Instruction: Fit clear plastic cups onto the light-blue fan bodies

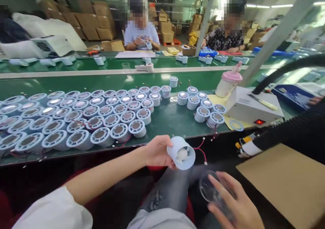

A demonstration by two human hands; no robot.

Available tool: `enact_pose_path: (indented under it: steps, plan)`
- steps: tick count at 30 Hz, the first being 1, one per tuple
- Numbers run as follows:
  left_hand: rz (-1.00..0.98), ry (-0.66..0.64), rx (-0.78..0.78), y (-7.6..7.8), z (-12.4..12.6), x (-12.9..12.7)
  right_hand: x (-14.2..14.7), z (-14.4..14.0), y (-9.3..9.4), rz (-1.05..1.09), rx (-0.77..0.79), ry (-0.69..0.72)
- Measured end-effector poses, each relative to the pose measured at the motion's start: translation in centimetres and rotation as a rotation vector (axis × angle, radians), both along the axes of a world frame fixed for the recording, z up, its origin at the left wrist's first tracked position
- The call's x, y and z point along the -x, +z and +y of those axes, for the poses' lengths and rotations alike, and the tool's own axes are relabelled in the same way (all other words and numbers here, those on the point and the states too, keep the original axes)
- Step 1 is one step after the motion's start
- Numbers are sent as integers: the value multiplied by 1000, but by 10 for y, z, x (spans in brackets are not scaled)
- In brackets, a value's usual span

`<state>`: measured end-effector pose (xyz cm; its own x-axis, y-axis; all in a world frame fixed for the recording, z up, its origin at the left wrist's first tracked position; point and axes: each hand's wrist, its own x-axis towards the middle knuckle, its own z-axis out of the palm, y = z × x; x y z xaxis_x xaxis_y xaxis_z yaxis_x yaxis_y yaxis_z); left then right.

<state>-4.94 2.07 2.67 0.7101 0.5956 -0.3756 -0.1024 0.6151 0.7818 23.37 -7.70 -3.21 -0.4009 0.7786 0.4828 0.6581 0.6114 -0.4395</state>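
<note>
In my left hand (159, 151) is a light blue fan housing (176, 147), gripped from its left side above my lap. Its open end faces me, and white fan blades (182, 154) show inside. Red and dark wires (201, 151) with small white plugs stick out to its right. Lower right, my right hand (236, 202) has its fingers around a clear, round plastic cup (208, 186), blurred by motion. The cup and the housing are apart. Many similar blue fan housings (101, 134) stand in rows on the green bench (167, 120), most with a round grille on top.
To the right stand a pink-lidded bottle (228, 81), a white box with a lit red switch (254, 103) and a black hose (286, 130). A cardboard sheet (284, 181) lies lower right. Two people (142, 32) work across the bench. A slanted post (276, 36) rises at right.
</note>
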Motion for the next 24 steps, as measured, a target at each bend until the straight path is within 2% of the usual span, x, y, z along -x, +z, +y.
enact_pose_path:
  steps: [1,2,4,7,9,12,14,15,17,21,24]
  plan:
    - [30,-20,72,-11,-7,-9,10,0,1,-26,-63,17]
    - [87,-42,82,-20,-12,-18,20,3,3,-65,-115,15]
    - [195,-115,21,-32,-16,-30,36,11,10,-137,-152,-55]
    - [244,-223,-66,-30,-12,-39,42,23,21,-222,-67,-163]
    - [267,-252,-141,-21,-9,-41,36,27,26,-203,97,-146]
    - [414,-227,-503,-8,-9,-41,23,27,32,-52,410,-24]
    - [516,-180,-764,-4,-14,-41,18,26,35,63,573,25]
    - [533,-154,-842,-5,-16,-41,17,25,37,113,625,31]
    - [483,-81,-889,-10,-20,-41,17,23,39,205,671,28]
    - [365,49,-981,-31,-20,-39,19,22,37,383,684,-49]
    - [319,18,-1042,-44,-20,-37,18,23,33,578,779,-116]
